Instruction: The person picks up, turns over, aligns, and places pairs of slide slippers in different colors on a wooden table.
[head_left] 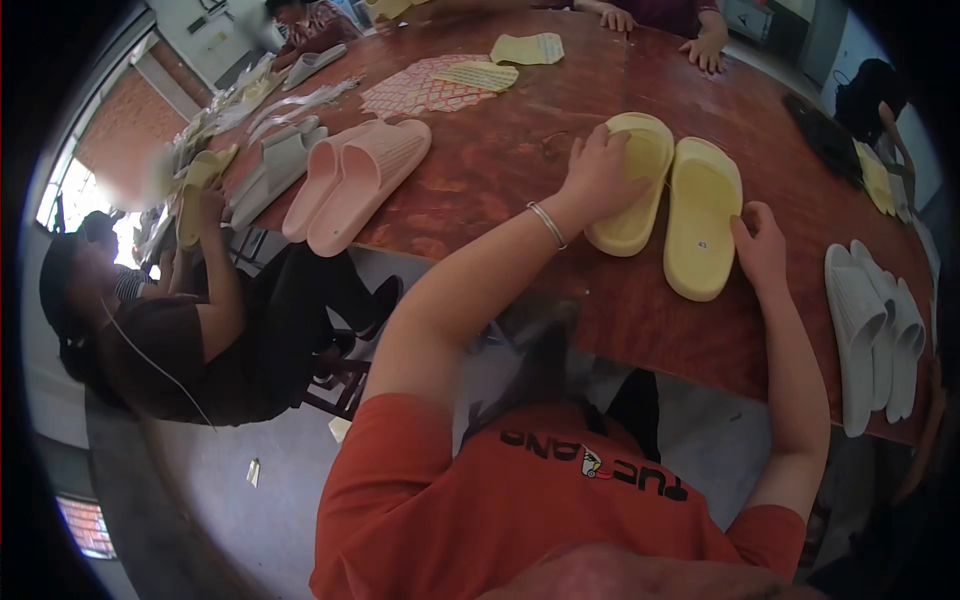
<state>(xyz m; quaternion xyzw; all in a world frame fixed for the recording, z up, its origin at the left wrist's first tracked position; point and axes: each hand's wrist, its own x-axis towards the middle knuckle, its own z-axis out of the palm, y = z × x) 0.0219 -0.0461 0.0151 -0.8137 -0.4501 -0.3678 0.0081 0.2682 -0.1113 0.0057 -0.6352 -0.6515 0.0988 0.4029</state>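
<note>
Here, right of centre, the left hand (594,178) lies on one yellow slipper (620,234) on the counter (480,180), its grip unclear; the right hand (763,245), loosely released, borders the second slipper (703,220).

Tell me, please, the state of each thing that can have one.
Left yellow slipper: sole down, left hand on it.
Right yellow slipper: sole down, right hand beside it.
Pink slippers: sole down, side by side.
Red-patterned sheet: flat.
Bracelet: worn.
Far-left yellow slipper: held by co-worker.
</note>
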